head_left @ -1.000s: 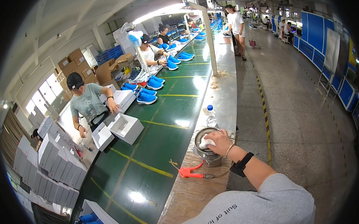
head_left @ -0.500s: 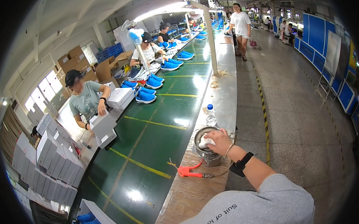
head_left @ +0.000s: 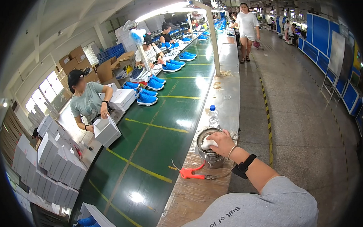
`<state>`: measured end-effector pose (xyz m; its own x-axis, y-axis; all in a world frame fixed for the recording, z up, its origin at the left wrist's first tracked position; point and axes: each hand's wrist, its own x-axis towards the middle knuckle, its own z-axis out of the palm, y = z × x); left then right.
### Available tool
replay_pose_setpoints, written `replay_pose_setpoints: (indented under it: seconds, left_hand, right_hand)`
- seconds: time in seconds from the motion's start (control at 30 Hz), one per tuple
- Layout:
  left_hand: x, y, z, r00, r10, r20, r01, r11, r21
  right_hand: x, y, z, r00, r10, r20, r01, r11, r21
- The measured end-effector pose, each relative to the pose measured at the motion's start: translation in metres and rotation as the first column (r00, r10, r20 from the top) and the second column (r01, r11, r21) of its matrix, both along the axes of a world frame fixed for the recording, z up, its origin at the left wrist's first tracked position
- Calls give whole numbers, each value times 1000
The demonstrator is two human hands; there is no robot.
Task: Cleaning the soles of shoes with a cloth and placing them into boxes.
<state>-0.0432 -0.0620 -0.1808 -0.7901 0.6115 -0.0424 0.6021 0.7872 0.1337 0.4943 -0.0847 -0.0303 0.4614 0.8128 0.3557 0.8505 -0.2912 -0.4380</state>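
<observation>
Because the metal can (head_left: 213, 162) stands on the near part of the bench (head_left: 226, 93), we take it that its spot was chosen for easy reach by our right hand (head_left: 223, 143). That hand comes over from the right with its fingers curled around a white wad (head_left: 207, 144), gripping it from above at the can's dished top (head_left: 203, 135), probably so that it can bear down; we cannot tell how hard it presses. Our left hand does not show, so we cannot tell what it does.

On the near side of the can lies a red air gun (head_left: 193, 174), its nozzle toward the green belt (head_left: 148, 152) on the left and its hose (head_left: 223, 176) off to the right, which presumably leaves the handle free to grab. We see a clear bottle (head_left: 213, 120) with a blue cap upright just beyond the can, likely out of our forearm's way. Brown sheeting (head_left: 198, 198) on the near bench perhaps guards the surface.

As for looks, our wad is white, rounded and soft-seeming, partly hidden by the fingers; whether it is cloth or sponge we cannot say. The can is silvery and round, with a wide rim and shiny sides.
</observation>
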Motion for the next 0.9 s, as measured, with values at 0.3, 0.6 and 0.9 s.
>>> replay_pose_setpoints:
  seconds: [0.3, 0.6, 0.9]
  left_hand:
    - [-3, -4, -4, 1000, 22, 1, -22, 1000, -4]
    - [-3, -3, -11, 999, 18, -47, -17, 1000, 23]
    - [-4, -4, -10, 999, 24, -22, -23, 999, 27]
  right_hand:
    - [-2, 7, -3, 1000, 16, 2, -16, 1000, -6]
    - [3, 7, 0, 1000, 25, -11, -25, 1000, -2]
    - [2, 6, 2, 1000, 26, 10, -26, 1000, 5]
